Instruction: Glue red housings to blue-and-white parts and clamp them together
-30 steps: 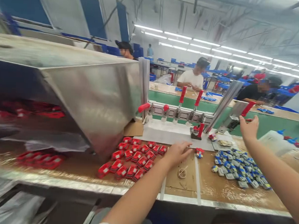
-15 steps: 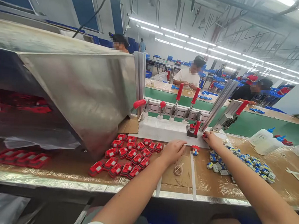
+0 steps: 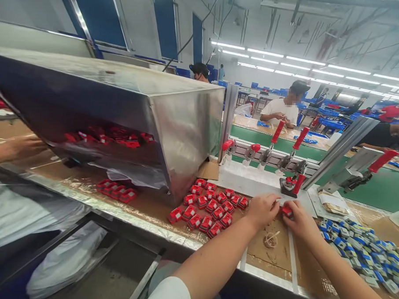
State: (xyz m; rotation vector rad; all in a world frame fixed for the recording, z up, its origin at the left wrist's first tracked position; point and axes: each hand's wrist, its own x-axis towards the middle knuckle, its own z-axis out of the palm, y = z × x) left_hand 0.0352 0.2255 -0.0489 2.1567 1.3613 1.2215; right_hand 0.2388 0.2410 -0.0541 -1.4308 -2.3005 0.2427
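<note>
My right hand (image 3: pixel 300 221) has its fingers closed round a small red plastic piece (image 3: pixel 287 210), just in front of the toggle-clamp fixture. Close on its left, my left hand (image 3: pixel 264 209) is closed, thumb and fingers drawn together. Whatever is at its fingertips is too small to make out. Beyond both hands, a red-handled toggle clamp (image 3: pixel 299 184) stands over a black holder (image 3: pixel 287 187) on the white fixture base (image 3: pixel 254 177). Several red plastic cases (image 3: pixel 212 206) lie left of my left hand. Right of my right arm is a heap of blue-and-grey pieces (image 3: pixel 363 249).
A large metal hood (image 3: pixel 187 127) stands at left, with a row of red cases (image 3: pixel 116 191) before it. A co-worker's hand (image 3: pixel 24 147) reaches in at far left. A pale ring (image 3: pixel 270 239) lies on cardboard. Across the green belt (image 3: pixel 376 188) sit other people.
The view has swung left. My right hand has come back from beside the clamp to the red piece on the bench. My left hand's fingers, stretched before, are now drawn together.
</note>
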